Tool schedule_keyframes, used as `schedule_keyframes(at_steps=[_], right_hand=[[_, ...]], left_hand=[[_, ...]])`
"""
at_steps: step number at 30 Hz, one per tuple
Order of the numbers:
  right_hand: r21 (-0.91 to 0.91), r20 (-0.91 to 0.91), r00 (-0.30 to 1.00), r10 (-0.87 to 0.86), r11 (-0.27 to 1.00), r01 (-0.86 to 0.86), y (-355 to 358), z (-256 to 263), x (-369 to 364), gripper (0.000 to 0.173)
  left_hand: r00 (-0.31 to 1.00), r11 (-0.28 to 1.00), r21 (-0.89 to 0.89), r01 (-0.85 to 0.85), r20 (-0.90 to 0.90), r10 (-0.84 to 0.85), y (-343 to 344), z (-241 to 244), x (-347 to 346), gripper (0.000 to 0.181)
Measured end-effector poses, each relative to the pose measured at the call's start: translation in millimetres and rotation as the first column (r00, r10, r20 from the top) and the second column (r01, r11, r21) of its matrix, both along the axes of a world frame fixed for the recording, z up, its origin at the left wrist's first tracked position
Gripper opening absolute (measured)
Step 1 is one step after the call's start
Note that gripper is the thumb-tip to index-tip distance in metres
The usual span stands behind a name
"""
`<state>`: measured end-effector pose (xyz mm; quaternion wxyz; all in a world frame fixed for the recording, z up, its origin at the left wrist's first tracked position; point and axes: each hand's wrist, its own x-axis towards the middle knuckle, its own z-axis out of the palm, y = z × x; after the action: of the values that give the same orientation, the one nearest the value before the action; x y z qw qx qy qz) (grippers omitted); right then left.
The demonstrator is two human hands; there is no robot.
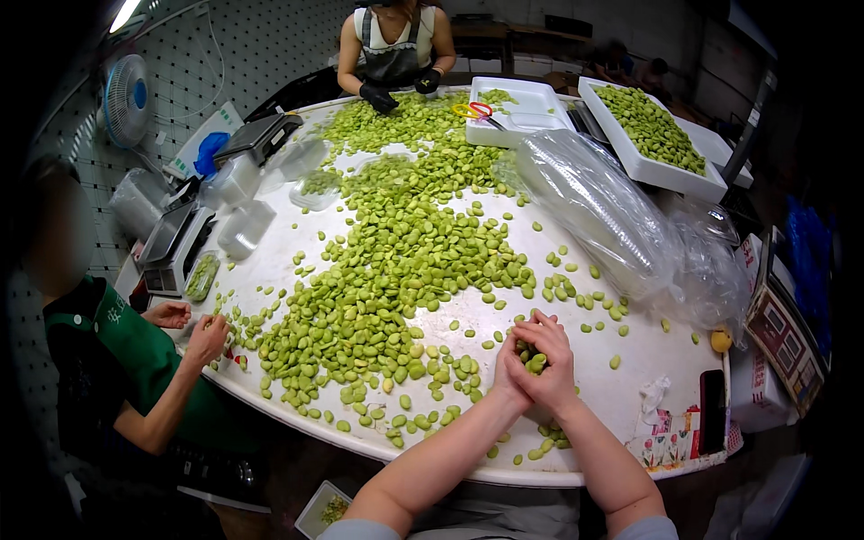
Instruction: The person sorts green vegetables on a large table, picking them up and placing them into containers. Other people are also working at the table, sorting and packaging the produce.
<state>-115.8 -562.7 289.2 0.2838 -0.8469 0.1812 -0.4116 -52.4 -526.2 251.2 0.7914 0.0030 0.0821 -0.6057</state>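
Both of my hands are cupped together over the near right part of the white table (466, 314). Between them sit several green shelled broad beans (535, 363). My left hand (509, 376) closes around the beans from the left. On the other side, my right hand (555, 368) curls over them, its fingers meeting the left ones. The palms and most of the held beans are hidden. A large pile of loose broad beans (378, 283) spreads from left of my hands to the far edge. More scattered beans (550, 442) lie beneath my wrists.
Plastic-wrapped clear containers (594, 202) lie at right, near a bean-filled white foam box (648, 131). Scissors (479, 111) rest on another foam box (496, 137). A phone (711, 412) lies near right. One person works at left (206, 337), another opposite (378, 98). Weighing scales (177, 236) stand left.
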Motion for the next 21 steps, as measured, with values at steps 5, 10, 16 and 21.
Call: schedule_keyframes(at_steps=[5, 10, 16, 21], right_hand=[[0.059, -0.048, 0.999, 0.019, 0.998, -0.016, 0.9, 0.8, -1.2, 0.043], [0.152, -0.026, 1.000, 0.010, 0.988, -0.006, 1.5, 4.8, -3.9, 0.044], [0.162, 0.059, 0.998, 0.001, 0.987, -0.010, -2.0, 2.9, -4.5, 0.045], [0.232, 0.105, 0.994, 0.018, 0.972, -0.042, 0.2, 3.5, -5.5, 0.041]], left_hand=[[0.999, 0.997, 0.065, 0.036, 0.029, -0.038, 0.7, -1.5, -1.8, 0.040], [0.995, 0.989, 0.124, 0.075, 0.058, -0.083, 1.1, -2.5, -4.7, 0.040], [0.989, 0.977, 0.183, 0.109, 0.077, -0.125, 0.6, -6.0, -8.2, 0.040], [0.984, 0.966, 0.222, 0.131, 0.086, -0.153, 0.1, -9.2, -8.5, 0.040]])
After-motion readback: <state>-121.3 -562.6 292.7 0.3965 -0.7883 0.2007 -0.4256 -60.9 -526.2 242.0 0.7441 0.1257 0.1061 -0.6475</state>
